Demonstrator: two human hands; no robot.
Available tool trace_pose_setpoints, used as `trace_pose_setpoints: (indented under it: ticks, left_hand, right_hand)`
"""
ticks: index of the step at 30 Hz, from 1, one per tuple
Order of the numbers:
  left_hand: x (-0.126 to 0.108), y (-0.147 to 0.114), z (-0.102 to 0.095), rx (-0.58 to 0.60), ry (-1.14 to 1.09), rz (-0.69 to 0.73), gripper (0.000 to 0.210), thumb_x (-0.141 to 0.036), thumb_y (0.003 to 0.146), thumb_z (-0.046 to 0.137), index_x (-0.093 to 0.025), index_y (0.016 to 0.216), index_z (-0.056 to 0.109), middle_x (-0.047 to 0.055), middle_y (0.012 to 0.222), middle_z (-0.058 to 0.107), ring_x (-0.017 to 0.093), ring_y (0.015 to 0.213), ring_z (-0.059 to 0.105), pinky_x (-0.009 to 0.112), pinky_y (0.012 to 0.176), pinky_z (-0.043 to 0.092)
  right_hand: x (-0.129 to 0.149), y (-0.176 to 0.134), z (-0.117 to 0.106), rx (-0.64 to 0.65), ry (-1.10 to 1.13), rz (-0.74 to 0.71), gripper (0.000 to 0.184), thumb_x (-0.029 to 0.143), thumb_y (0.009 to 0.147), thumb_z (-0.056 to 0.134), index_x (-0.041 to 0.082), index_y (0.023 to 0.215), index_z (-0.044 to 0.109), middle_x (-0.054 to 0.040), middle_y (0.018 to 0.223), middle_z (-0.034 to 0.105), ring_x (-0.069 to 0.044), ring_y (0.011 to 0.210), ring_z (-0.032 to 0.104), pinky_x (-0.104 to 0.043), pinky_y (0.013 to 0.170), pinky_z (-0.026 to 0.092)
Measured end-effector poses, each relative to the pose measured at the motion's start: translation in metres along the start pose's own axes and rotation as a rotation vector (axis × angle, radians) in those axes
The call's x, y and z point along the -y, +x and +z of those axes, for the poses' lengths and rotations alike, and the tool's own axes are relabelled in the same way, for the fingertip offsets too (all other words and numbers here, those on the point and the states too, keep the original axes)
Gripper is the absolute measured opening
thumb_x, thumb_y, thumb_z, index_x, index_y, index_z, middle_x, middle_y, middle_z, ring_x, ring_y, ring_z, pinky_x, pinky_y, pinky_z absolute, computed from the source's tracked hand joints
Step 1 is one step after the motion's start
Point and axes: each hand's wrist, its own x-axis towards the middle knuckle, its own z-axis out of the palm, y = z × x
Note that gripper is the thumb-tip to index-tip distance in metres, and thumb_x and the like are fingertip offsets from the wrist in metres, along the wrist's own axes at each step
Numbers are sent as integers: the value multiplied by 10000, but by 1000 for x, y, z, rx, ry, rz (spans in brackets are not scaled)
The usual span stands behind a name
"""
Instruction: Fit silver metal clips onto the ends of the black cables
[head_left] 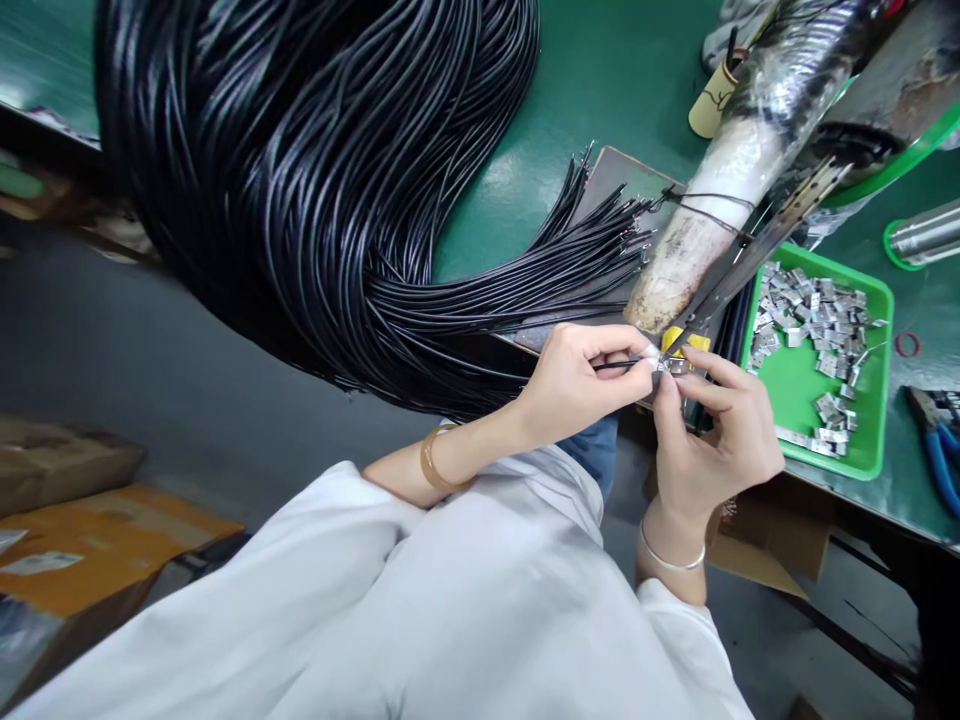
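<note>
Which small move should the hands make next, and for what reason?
Probably steady the black wire a little more: the left hand pinches it near the lower tip of the long metal tool, and the right hand's fingertips are close beside that tip.

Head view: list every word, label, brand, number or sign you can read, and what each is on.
Readable text: none.
White label on the cardboard box, lower left: too small and blurred to read.
Dark marks on the cream cup, upper right: no lettering can be made out.
</note>
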Motion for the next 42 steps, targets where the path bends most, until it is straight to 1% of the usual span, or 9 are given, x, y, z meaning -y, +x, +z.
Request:
trace_pose_setpoints:
  ticks: [11, 16, 20, 24, 26, 30, 35, 39, 42]
  left_hand:
    - [3, -3, -4, 93, -62, -128, 95, -185, 796, 628, -103, 757, 657, -43, 592, 437, 46, 539, 351, 186, 502, 286]
    - [-10, -3, -11, 277, -93, -180, 174, -268, 840, 643, -106, 778, 641, -46, 598, 441, 49, 537, 350, 193, 498, 278]
    - [-19, -12, -12, 252, 163, -28, 144, -266, 857, 671, -122, 867, 666, -24, 668, 554, 62, 571, 401, 199, 536, 324]
    - [-18, -21, -10, 206, 314, 180, 181, -237, 933, 580, -125, 836, 683, -2, 706, 607, 71, 612, 436, 206, 599, 365]
    - [-15, -22, -10, 230, 273, 115, 216, -260, 934, 579, -119, 808, 683, -37, 603, 506, 61, 561, 371, 205, 555, 326]
    - [-9, -15, -12, 217, 33, -101, 215, -293, 884, 630, -100, 800, 677, -63, 557, 395, 50, 522, 312, 206, 489, 249]
    - [-8, -6, -12, 206, -132, -143, 182, -277, 830, 672, -101, 783, 660, -67, 562, 388, 43, 518, 299, 199, 478, 236]
    - [-8, -3, -12, 194, -87, -148, 188, -273, 836, 649, -106, 748, 649, -64, 562, 378, 43, 525, 292, 198, 480, 225]
    - [-7, -1, -13, 174, -65, -161, 184, -271, 817, 657, -111, 727, 645, -66, 553, 358, 45, 525, 276, 203, 479, 211]
  right_hand:
    - [-6, -11, -4, 43, 10, -11, 163, 102, 834, 704, 194, 936, 617, -47, 1046, 758, -163, 960, 743, -269, 803, 602]
    - [-10, -11, -7, 36, 3, -104, 142, 129, 879, 670, 212, 976, 606, -20, 1003, 760, -142, 918, 742, -255, 777, 587]
    - [-8, -10, -8, -35, 130, 113, 86, 185, 873, 691, 202, 909, 615, 16, 827, 695, -109, 755, 705, -219, 660, 554]
    - [-3, -8, -10, 46, 224, 445, 126, 286, 859, 721, 188, 875, 645, 44, 736, 624, -67, 509, 596, -197, 462, 475]
    - [0, -7, -13, -12, 162, 443, 132, 303, 845, 734, 187, 865, 676, 47, 689, 626, -60, 462, 553, -200, 417, 421]
    - [9, -5, -16, -296, 133, 336, 136, 285, 868, 699, 185, 955, 673, 48, 666, 630, -68, 434, 548, -210, 377, 378]
    - [11, -7, -8, -226, 193, 340, 86, 211, 870, 696, 171, 926, 645, 4, 784, 745, -153, 626, 733, -261, 536, 597]
    - [5, -11, -1, -100, 224, 332, 78, 175, 859, 703, 168, 933, 679, -40, 946, 777, -160, 748, 761, -284, 678, 642]
    - [0, -14, -6, -64, 241, 319, 206, 191, 869, 693, 170, 1072, 670, -68, 1060, 768, -182, 858, 769, -329, 786, 652]
